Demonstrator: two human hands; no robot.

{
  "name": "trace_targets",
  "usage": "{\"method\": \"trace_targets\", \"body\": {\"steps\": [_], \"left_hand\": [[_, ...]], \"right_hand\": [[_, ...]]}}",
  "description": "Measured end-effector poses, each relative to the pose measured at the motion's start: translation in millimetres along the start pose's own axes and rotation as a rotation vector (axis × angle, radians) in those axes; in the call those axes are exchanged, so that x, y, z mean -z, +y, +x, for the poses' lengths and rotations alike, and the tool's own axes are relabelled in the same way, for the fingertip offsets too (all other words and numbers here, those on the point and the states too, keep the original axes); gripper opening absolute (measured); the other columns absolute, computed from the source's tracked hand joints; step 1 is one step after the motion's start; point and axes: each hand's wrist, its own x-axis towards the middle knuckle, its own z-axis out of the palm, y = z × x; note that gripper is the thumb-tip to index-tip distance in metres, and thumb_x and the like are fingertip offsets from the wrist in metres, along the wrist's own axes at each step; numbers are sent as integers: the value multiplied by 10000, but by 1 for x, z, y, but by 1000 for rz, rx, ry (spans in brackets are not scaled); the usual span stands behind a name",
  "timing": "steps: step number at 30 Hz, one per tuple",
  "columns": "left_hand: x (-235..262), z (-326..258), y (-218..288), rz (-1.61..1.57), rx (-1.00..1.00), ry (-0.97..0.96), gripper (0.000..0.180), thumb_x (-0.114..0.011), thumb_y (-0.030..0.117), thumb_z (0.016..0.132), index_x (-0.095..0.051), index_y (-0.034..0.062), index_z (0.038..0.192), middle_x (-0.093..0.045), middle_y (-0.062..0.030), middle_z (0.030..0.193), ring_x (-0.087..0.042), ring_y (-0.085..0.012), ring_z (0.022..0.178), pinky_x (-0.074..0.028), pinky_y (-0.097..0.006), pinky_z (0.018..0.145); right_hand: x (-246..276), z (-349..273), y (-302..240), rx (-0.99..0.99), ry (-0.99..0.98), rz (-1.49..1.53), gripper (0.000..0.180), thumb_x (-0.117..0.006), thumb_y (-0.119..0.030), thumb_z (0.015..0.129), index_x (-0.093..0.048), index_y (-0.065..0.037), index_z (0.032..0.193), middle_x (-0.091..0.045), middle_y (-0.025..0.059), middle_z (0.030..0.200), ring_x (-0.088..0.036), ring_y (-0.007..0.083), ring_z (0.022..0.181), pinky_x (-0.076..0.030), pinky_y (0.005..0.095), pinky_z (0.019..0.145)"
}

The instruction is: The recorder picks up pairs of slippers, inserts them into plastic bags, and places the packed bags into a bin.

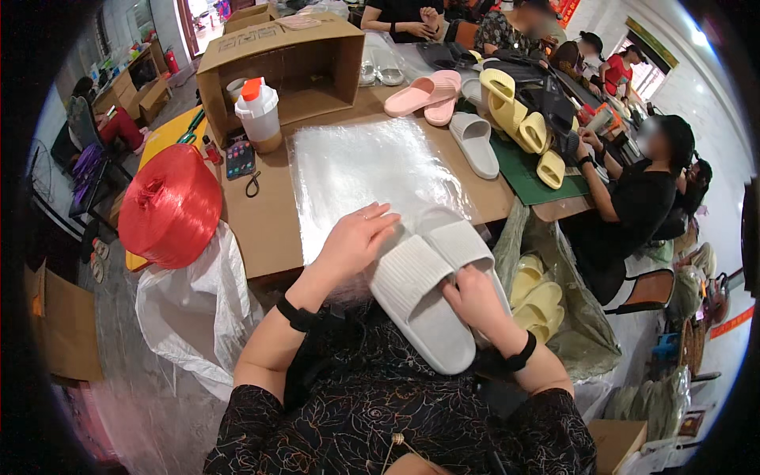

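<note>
Holding a pair of grey slippers [431, 285] at the table's near edge [265, 265], over the lap, left hand [354, 237] flat and spread on clear plastic bags [364, 170], right hand [475, 297] curled around one sole, fingertips hidden beneath.
</note>
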Motion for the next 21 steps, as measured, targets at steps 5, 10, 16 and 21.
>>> {"method": "trace_targets", "body": {"steps": [5,10,16,21], "left_hand": [[2,-3,18,-55,-25,-101,334,-529,213,992,-638,106,1289,-529,-137,1442,-410,-325,1403,-230,-519,1191],[14,-6,33,-105,-39,-80,349,-523,205,993,-617,91,1309,-518,-104,1461,-408,-302,1410,-238,-500,1194],[23,-8,34,-113,-69,-35,339,-524,174,987,-620,80,1298,-529,-117,1446,-433,-317,1390,-281,-469,1184],[24,-4,27,-231,-95,-73,334,-536,130,972,-634,88,1289,-555,-122,1421,-460,-324,1369,-323,-436,1166]], "right_hand": [[-11,28,-17,59,72,-5,253,-621,-193,870,-611,58,895,-614,272,858,-629,446,828,-504,524,754],[-38,82,-5,26,24,-89,208,-599,-151,878,-599,52,921,-601,284,866,-629,443,849,-510,514,746],[-65,150,-22,-20,66,-157,188,-613,-120,866,-592,34,972,-590,283,1045,-641,428,889,-541,486,772],[-111,230,20,163,315,-279,338,-642,-328,895,-622,4,958,-653,236,928,-669,436,859,-550,493,747]]}}
